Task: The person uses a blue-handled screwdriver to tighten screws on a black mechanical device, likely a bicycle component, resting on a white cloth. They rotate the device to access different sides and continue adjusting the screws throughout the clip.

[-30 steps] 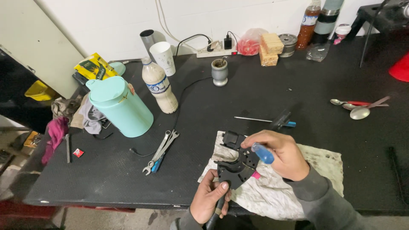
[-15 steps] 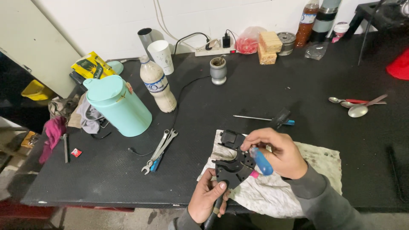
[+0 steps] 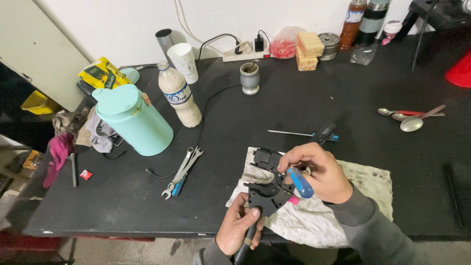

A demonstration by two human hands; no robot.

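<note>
**Head view: two hands work on a black part over a dirty rag**

Head view looks down at a black bench (image 3: pixel 274 113). The left hand (image 3: pixel 238 228) has its grip closed around a dark handle that hangs off the bench edge, with the thumb pressed on a flat black part (image 3: pixel 267 195). The right hand (image 3: pixel 319 172) has its grip closed on a screwdriver with a blue handle (image 3: pixel 300 182). Its tip points down at the black part, but the fingers hide the tip.

The black part sits over a dirty white rag (image 3: pixel 343 206), at the near edge of the bench. A second small black piece (image 3: pixel 267 158) lies on the rag just behind it.

To do this well, I think the left hand should hold the part very still and the screwdriver should stand straight on the screw, so it does not slip. Keeping the work over the rag should also catch any small bits that fall.

Left of the rag lie some wrenches (image 3: pixel 182 169). Farther left stands a big mint green jug (image 3: pixel 131 120), with a plastic bottle (image 3: pixel 180 100) beside it. Behind the rag lies another screwdriver (image 3: pixel 304 134). Far to the right of the rag are some spoons (image 3: pixel 412 118).
</note>
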